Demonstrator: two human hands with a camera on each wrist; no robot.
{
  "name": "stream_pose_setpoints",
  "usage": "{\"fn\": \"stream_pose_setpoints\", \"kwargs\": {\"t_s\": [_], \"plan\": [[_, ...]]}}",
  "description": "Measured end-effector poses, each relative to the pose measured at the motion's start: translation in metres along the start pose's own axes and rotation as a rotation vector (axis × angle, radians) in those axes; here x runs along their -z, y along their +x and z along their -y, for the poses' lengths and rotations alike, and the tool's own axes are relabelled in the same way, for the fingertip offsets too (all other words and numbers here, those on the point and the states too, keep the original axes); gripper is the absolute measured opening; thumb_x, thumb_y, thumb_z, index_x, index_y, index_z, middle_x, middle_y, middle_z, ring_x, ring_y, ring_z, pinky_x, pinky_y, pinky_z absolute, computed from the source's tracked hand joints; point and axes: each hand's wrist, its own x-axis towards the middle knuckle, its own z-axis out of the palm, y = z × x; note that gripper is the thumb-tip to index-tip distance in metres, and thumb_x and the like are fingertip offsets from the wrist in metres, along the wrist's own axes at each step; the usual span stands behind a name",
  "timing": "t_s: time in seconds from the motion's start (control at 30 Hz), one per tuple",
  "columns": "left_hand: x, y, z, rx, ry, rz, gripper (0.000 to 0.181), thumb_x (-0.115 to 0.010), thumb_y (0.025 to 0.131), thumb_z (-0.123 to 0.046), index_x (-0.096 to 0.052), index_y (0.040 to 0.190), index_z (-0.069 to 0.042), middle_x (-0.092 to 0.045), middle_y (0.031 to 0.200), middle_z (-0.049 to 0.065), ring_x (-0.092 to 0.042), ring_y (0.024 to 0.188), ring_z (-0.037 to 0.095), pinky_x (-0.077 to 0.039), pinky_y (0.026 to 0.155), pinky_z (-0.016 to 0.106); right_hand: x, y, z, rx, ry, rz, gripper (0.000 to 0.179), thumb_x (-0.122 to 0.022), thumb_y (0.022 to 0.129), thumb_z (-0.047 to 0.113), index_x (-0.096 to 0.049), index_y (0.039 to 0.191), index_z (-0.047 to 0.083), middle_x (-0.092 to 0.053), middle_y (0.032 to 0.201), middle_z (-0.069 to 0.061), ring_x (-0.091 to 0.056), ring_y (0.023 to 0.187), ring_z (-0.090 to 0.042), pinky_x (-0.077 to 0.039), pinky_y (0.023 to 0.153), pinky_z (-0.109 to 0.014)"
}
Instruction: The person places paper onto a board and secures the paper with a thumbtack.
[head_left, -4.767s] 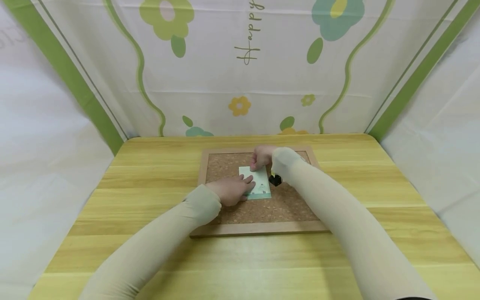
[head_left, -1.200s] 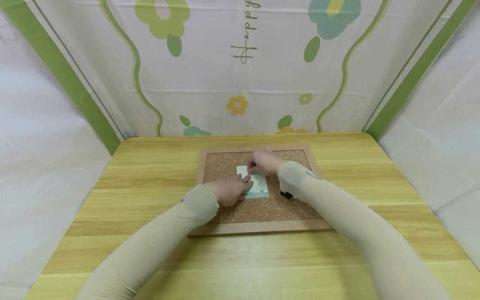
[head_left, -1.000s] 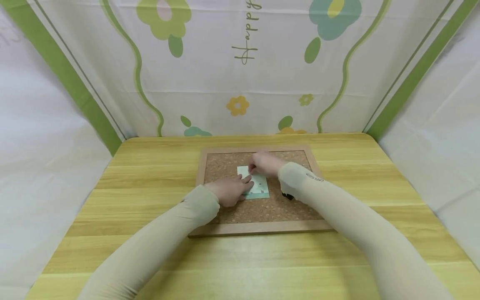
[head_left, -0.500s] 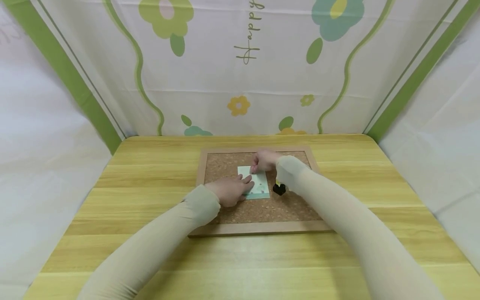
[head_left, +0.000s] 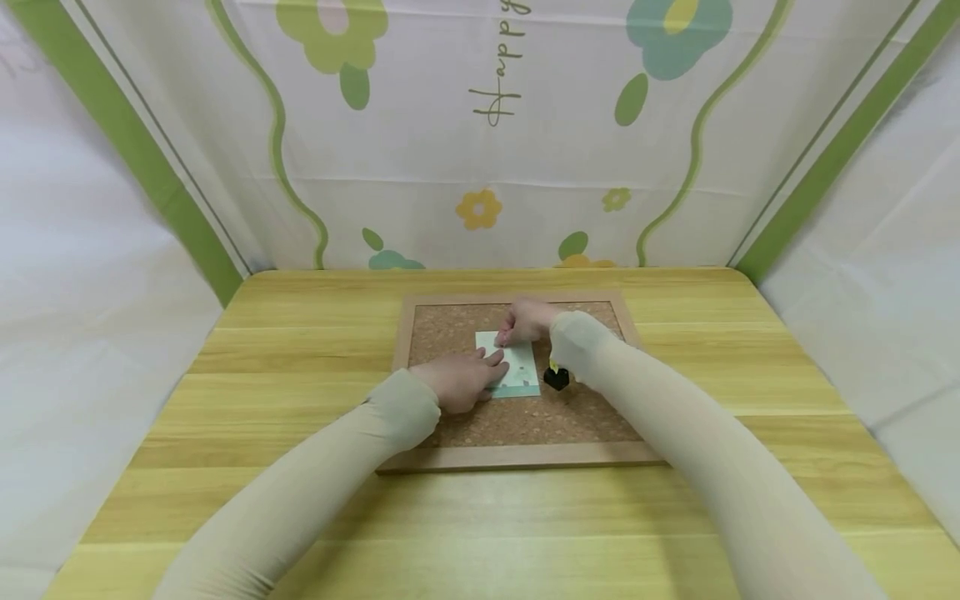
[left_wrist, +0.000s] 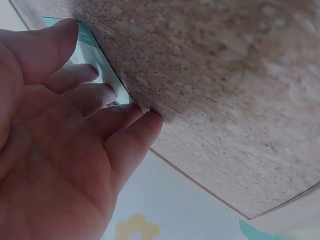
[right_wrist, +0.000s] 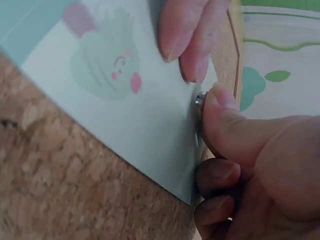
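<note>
From where I stand, the card [head_left: 522,368] lies flat near the middle of the head view, on the cork of the board [head_left: 487,429]. Its long axis seems to run up and down the frame, leaning slightly, with the green band at the lower end.

Everything hangs on the pin [right_wrist: 200,98], a bit of silver right of centre in the right wrist view. It sits right at the thumb tip of the right hand [head_left: 527,322], so that hand is the nearer one. The fingers are curled in and the thumb is up against the pin, which it seems to pinch over the card's upper end; whether the point has gone into the cork, I can't tell.

The left hand [head_left: 456,382] comes in from the lower left, palm down, fingers spread and nearly straight across the card's left edge; it grips nothing and looks to be steadying the sheet. In the right wrist view two of its fingertips come down from the top, just beside the pin, so there seems little room between the hands.
</note>
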Motion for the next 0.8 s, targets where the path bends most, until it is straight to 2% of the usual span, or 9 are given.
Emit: {"fn": "stream_pose_setpoints", "kwargs": {"t_s": [0.13,0.23,0.33,0.4,0.5,0.57,0.63,0.8], "plan": [[-0.0006,0.001,-0.0005,0.0,0.006,0.0,0.058,-0.05,0.105,-0.024,-0.028,0.158,-0.013,-0.018,0.163,0.009,-0.027,0.145,0.033,-0.03,0.114,0.045,-0.0012,0.0009,-0.0008,0.002,-0.024,-0.009,0.025,-0.065,0.097,0.032,-0.073,0.085,0.012,-0.067,0.083,0.0,-0.052,0.073,-0.014,-0.044,0.066,-0.027],[-0.0007,0.001,-0.0013,0.004,0.005,0.003,0.058,-0.049,0.105,-0.024,-0.028,0.158,-0.013,-0.018,0.163,0.008,-0.026,0.145,0.033,-0.029,0.114,0.045,-0.0023,0.0016,0.0003,-0.012,-0.029,-0.012,0.029,-0.064,0.098,0.034,-0.071,0.083,0.01,-0.063,0.076,0.0,-0.049,0.067,-0.014,-0.042,0.061,-0.027],[-0.0005,0.0004,-0.0016,0.002,0.007,0.001,0.058,-0.049,0.105,-0.023,-0.028,0.158,-0.013,-0.018,0.163,0.009,-0.026,0.145,0.034,-0.029,0.115,0.045,-0.0028,0.0016,0.0033,-0.048,-0.035,-0.031,0.03,-0.063,0.098,0.035,-0.07,0.083,0.01,-0.062,0.077,-0.001,-0.05,0.068,-0.015,-0.045,0.067,-0.032],[-0.0003,0.0003,-0.0013,0.0,0.003,-0.003,0.058,-0.049,0.105,-0.023,-0.028,0.158,-0.013,-0.019,0.163,0.009,-0.026,0.145,0.034,-0.029,0.115,0.045,-0.0027,0.0013,0.0056,-0.079,-0.045,-0.051,0.029,-0.064,0.097,0.037,-0.07,0.083,0.012,-0.064,0.08,0.0,-0.053,0.07,-0.016,-0.045,0.081,-0.04],[-0.0004,0.0003,-0.0009,0.0,-0.001,-0.005,0.058,-0.049,0.105,-0.022,-0.028,0.158,-0.013,-0.019,0.163,0.009,-0.026,0.145,0.034,-0.028,0.115,0.046,-0.0031,0.0024,0.0072,-0.109,-0.036,-0.065,0.028,-0.066,0.096,0.037,-0.07,0.084,0.013,-0.066,0.084,-0.002,-0.055,0.073,-0.017,-0.045,0.086,-0.043],[-0.0005,0.0005,-0.0008,0.002,-0.003,-0.002,0.057,-0.049,0.105,-0.022,-0.028,0.158,-0.013,-0.019,0.163,0.008,-0.026,0.145,0.034,-0.028,0.115,0.046,-0.0036,0.0034,0.0071,-0.12,-0.033,-0.065,0.027,-0.066,0.096,0.036,-0.07,0.084,0.012,-0.066,0.084,-0.002,-0.055,0.073,-0.017,-0.047,0.082,-0.038],[-0.0012,0.0006,-0.0008,0.005,-0.002,-0.001,0.057,-0.049,0.105,-0.022,-0.028,0.158,-0.013,-0.019,0.163,0.008,-0.025,0.146,0.034,-0.028,0.115,0.045,-0.0045,0.005,0.0065,-0.118,-0.017,-0.06,0.027,-0.067,0.096,0.035,-0.069,0.083,0.011,-0.065,0.084,-0.003,-0.054,0.071,-0.017,-0.048,0.067,-0.031],[-0.0015,0.0001,-0.0016,0.018,-0.008,0.002,0.057,-0.049,0.105,-0.023,-0.028,0.158,-0.014,-0.018,0.163,0.006,-0.025,0.146,0.032,-0.028,0.115,0.044,-0.0058,0.0067,0.005,-0.108,-0.004,-0.066,0.027,-0.067,0.096,0.033,-0.069,0.081,0.011,-0.065,0.082,-0.003,-0.054,0.069,-0.016,-0.045,0.059,-0.026]]}}
